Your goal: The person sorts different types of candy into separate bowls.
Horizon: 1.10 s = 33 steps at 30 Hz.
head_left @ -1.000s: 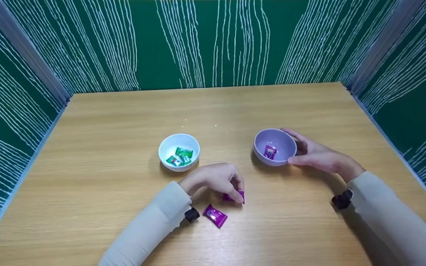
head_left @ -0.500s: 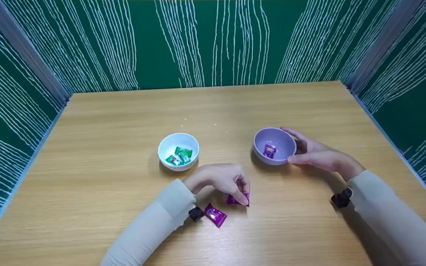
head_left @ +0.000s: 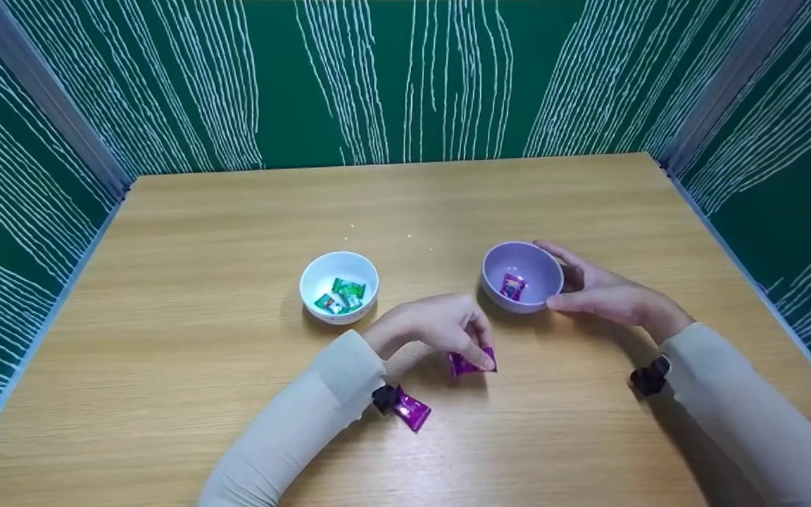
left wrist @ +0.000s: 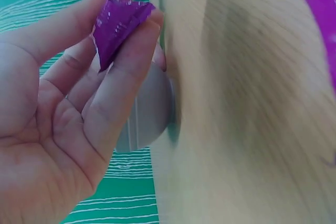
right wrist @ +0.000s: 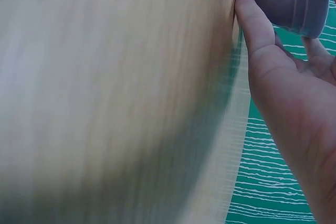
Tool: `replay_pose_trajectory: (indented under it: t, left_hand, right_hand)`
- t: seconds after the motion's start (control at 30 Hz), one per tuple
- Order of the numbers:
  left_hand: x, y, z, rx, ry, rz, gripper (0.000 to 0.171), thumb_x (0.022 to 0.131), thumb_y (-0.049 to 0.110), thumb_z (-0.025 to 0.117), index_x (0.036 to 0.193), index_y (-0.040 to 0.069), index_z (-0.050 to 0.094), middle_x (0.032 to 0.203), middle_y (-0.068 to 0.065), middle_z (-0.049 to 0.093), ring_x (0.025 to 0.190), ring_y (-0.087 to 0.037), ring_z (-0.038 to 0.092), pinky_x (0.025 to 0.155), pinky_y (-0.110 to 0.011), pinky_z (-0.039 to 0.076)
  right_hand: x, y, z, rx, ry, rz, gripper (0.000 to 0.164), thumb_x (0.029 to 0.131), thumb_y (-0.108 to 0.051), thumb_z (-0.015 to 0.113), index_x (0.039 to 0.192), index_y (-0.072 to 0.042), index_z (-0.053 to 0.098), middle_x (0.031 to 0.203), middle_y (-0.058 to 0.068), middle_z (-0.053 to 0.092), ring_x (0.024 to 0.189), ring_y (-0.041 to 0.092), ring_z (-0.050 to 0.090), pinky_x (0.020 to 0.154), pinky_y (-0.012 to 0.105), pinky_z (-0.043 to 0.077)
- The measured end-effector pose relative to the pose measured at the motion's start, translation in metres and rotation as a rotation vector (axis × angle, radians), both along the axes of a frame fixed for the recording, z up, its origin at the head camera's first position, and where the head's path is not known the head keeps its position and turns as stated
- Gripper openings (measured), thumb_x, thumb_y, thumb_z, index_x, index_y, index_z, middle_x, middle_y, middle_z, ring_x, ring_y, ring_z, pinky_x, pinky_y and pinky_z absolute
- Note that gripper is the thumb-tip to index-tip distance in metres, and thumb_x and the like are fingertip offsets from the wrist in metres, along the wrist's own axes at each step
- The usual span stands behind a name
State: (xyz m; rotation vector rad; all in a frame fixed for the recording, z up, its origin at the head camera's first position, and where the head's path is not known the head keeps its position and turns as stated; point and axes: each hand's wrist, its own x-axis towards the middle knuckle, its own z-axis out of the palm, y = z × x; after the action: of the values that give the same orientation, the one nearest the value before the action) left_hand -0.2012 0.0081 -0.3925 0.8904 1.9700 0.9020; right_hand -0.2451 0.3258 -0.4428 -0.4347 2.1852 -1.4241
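Thumb and fingers of my left hand (head_left: 441, 324) pinch a purple-wrapped candy (head_left: 460, 363). The left wrist view shows this wrapper (left wrist: 118, 30) raised off the table. Ahead and to the right stands a purple bowl (head_left: 529, 262) with one purple candy (head_left: 513, 286) inside. My right hand (head_left: 599, 296) holds that bowl from its right side, thumb at the near edge and fingers behind. A second loose purple candy (head_left: 415, 413) lies on the table below my left wrist, partly covered by the black wrist camera (head_left: 384, 399).
A white bowl (head_left: 327, 273) with several green-wrapped candies (head_left: 349, 291) stands left of the purple bowl, just beyond my left forearm. Tiny pale specks dot the wooden table (head_left: 201, 282) behind the bowls. Green panels with white streaks (head_left: 391, 91) wall in the back and sides.
My left hand, pinching the candy, has shifted right and, over the last half second, away from me toward the purple bowl. The right hand and both bowls have stayed in place.
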Motion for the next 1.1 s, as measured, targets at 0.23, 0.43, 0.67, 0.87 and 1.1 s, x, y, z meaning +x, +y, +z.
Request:
replay_pose_trajectory:
  t: [0.23,0.43,0.67,0.87,1.1]
  left_hand:
    - [-0.005,0.007,0.007,0.045,0.038,0.048,0.009,0.090,0.016,0.080,0.094,0.009,0.079,0.077,0.000,0.074,0.062,-0.011,0.065,0.061,-0.026,0.056]
    - [-0.011,0.010,0.015,0.102,0.025,0.075,0.008,0.090,0.013,0.079,0.095,0.006,0.079,0.078,-0.003,0.074,0.061,-0.012,0.066,0.061,-0.026,0.057]
    - [-0.014,0.015,0.022,0.130,0.051,0.105,0.010,0.090,0.019,0.080,0.091,0.009,0.079,0.074,-0.001,0.072,0.061,-0.011,0.064,0.061,-0.025,0.055]
    - [-0.018,0.022,0.022,0.140,0.020,0.174,0.012,0.089,0.022,0.081,0.092,0.011,0.078,0.079,-0.002,0.072,0.066,-0.013,0.067,0.066,-0.028,0.059]
    - [-0.026,0.029,0.025,0.152,-0.062,0.262,0.011,0.094,0.021,0.076,0.096,0.011,0.072,0.086,-0.008,0.071,0.069,-0.021,0.071,0.079,-0.053,0.059]
  right_hand:
    - [0.000,0.001,0.000,-0.030,-0.030,-0.009,0.095,0.093,-0.018,0.075,0.163,-0.029,0.012,0.165,0.008,0.014,0.150,0.036,0.012,0.119,0.065,0.010]
    - [0.000,0.000,-0.001,-0.047,-0.046,-0.017,0.094,0.093,-0.015,0.074,0.163,-0.030,0.013,0.165,0.010,0.014,0.150,0.037,0.012,0.120,0.063,0.011]
    - [0.001,-0.001,-0.002,-0.034,-0.052,-0.027,0.097,0.091,-0.018,0.076,0.163,-0.030,0.012,0.164,0.009,0.016,0.149,0.037,0.014,0.119,0.062,0.014]
    - [0.001,-0.001,0.000,-0.037,-0.058,-0.027,0.098,0.091,-0.017,0.077,0.163,-0.030,0.011,0.164,0.009,0.014,0.150,0.037,0.013,0.120,0.061,0.016]
    - [0.001,-0.001,0.003,-0.018,-0.068,-0.020,0.099,0.091,-0.019,0.077,0.163,-0.032,0.010,0.166,0.006,0.008,0.150,0.036,0.011,0.119,0.053,0.024]
